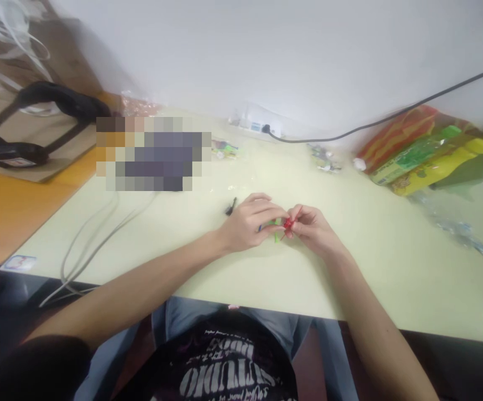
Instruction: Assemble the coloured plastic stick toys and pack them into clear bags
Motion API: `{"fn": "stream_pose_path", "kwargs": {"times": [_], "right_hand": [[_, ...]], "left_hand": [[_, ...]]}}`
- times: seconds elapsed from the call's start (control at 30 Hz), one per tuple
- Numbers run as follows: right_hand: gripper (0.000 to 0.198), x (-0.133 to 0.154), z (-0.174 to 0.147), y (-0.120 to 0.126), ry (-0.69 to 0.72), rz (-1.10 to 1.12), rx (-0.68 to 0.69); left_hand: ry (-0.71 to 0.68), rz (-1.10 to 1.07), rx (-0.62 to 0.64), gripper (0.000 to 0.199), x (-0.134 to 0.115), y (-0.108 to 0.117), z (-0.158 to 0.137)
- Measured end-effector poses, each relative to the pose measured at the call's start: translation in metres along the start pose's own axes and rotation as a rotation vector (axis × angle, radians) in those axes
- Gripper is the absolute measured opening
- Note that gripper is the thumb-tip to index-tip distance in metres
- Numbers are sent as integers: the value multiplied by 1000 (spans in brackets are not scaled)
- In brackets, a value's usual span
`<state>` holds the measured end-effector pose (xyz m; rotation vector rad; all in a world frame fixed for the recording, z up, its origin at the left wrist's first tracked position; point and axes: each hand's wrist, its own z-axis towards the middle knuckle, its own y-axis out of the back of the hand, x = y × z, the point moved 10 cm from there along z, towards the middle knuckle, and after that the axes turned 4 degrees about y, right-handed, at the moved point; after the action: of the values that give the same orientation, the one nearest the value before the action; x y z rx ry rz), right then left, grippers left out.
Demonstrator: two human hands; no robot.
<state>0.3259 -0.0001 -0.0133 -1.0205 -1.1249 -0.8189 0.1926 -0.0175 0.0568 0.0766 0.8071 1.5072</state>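
Observation:
Over the middle of the pale table (241, 273), my left hand (252, 220) and my right hand (312, 228) meet fingertip to fingertip. Between them is a small red piece (288, 223), too small to name, pinched by the fingers of both hands. A bright green piece (277, 238) shows under the left fingertips, and a bit of blue (260, 228) peeks out by the left palm. Just left of my left hand lies a small black part (231, 206). What the fingers cover is hidden.
Small colourful parts (227, 148) lie at the back, with another cluster (325, 159) further right. A black cable (375, 120) runs from a white power strip (262, 127). Snack bags (429, 156) and clear plastic (454, 225) are on the right. Left are cables (87, 250) and a black padded frame (37, 128).

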Motion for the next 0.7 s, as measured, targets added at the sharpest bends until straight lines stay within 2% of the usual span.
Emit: {"fn": "stream_pose_path", "kwargs": {"times": [0.33,0.7], "right_hand": [[28,-5,-1,-2,-21,-1,53],[31,-8,-1,-1,-34,-46,51]], "left_hand": [[-8,-15,11,16,-1,-2,-1],[-2,-38,-5,16,1,-1,-2]]}}
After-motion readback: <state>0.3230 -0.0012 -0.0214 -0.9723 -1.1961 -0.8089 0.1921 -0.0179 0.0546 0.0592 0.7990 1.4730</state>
